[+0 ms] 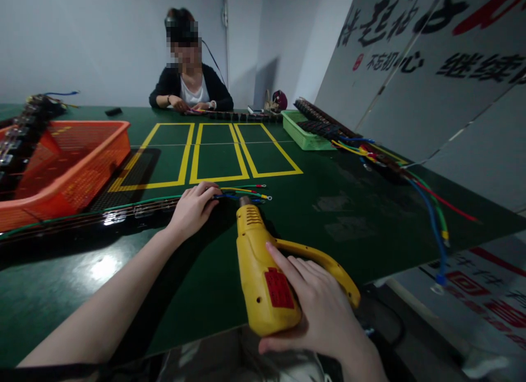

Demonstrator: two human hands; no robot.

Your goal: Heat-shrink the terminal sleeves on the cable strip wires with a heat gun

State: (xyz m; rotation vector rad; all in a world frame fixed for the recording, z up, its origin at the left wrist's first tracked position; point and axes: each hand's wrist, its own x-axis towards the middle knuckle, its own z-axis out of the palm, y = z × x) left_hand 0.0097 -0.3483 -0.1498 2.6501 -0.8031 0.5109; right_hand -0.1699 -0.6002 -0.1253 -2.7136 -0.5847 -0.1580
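My right hand (320, 300) is wrapped round the body of a yellow heat gun (249, 250) with a red label. The gun's metal nozzle (244, 200) points away from me, close to the loose wire ends. My left hand (195, 206) is closed round the end of a long black cable chain (139, 213) that runs off to the left. Out of that grip come several green, yellow and blue wires (242, 190) tipped with ring terminals. The exact hold of the left fingertips is hidden.
An orange basket (123, 138) holding more cable chain stands left. At the back right is a green basket (291, 130) with wired chains (357, 143) overhanging it. Across the green table (287, 217), marked with yellow tape rectangles (217, 180), a person (191, 89) handles another chain.
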